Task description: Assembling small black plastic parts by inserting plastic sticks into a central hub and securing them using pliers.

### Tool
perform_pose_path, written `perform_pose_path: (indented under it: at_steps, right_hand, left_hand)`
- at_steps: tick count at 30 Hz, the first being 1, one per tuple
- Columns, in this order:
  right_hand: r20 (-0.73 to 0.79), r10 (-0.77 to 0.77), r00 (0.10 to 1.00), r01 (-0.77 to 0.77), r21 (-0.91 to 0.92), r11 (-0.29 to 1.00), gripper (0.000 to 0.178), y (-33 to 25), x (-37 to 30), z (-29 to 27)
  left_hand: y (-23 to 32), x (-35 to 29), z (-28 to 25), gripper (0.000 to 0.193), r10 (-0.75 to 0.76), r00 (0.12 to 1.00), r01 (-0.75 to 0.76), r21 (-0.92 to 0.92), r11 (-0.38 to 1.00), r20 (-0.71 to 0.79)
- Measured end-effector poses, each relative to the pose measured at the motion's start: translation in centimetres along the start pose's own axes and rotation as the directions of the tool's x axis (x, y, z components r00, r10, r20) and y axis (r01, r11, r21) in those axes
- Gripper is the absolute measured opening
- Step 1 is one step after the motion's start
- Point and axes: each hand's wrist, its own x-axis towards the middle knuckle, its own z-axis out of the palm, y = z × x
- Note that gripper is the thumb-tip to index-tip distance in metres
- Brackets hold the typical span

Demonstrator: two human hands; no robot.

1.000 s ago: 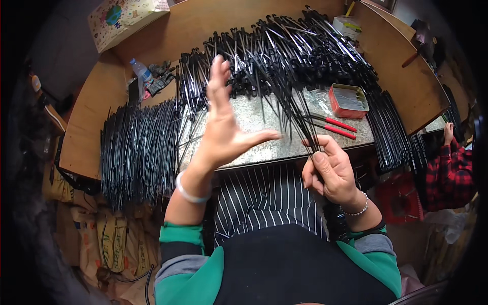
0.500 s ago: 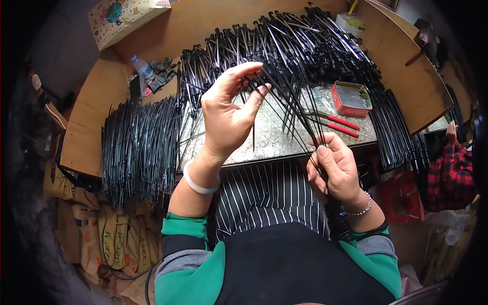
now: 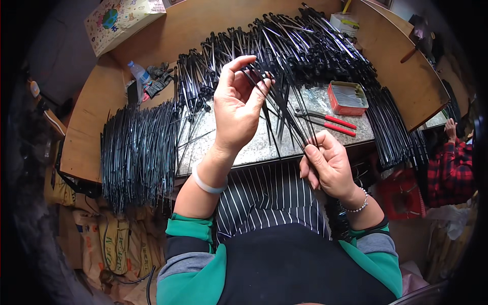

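Black rods (image 3: 291,116) slant in a loose bunch between the person's two hands, over the front part of a speckled tabletop (image 3: 201,152). Their lower ends are pinched between the thumb and fingers of the right hand (image 3: 330,165), just past the table's near edge. The left hand (image 3: 236,112) curls around the upper stretch, thumb and forefinger apart with some rods passing between them; whether it grips them, I cannot tell. The hands are apart from each other, the left one higher.

Pliers (image 3: 340,121) with red handles lie just to the right of the bunch, and behind them stands an open red tin (image 3: 345,109) with thin pieces inside. A big heap (image 3: 284,46) of black and silver rods spreads across the back of the table. More dark rods hang over the edge in a thick row (image 3: 137,152) at the left. Near the left panel, a plastic bottle (image 3: 138,72) lies beside a grey glove (image 3: 161,84).
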Motion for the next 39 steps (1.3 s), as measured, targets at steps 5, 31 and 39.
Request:
perform_pose_path:
  at_steps: [5, 31, 39]
  right_hand:
    - [-0.048, 0.022, 0.999, -0.021, 0.021, 1.0, 0.013, 0.4, 0.2, -0.2]
    - [0.109, 0.094, 0.99, -0.108, 0.134, 0.985, 0.017, -0.8, 1.0, -0.1]
    - [-0.148, 0.066, 0.987, -0.055, 0.078, 0.995, 0.019, 0.5, 2.0, -0.5]
  left_hand:
    - [-0.5, 0.1, -0.4, 0.032, -0.008, 1.0, 0.009, 0.034, 0.999, -0.029]
    - [-0.6, -0.5, -2.0, 0.038, 0.274, 0.96, -0.264, 0.489, 0.831, 0.052]
    - [0.1, -1.7, -2.4, 0.039, 0.436, 0.898, -0.369, 0.439, 0.819, -0.059]
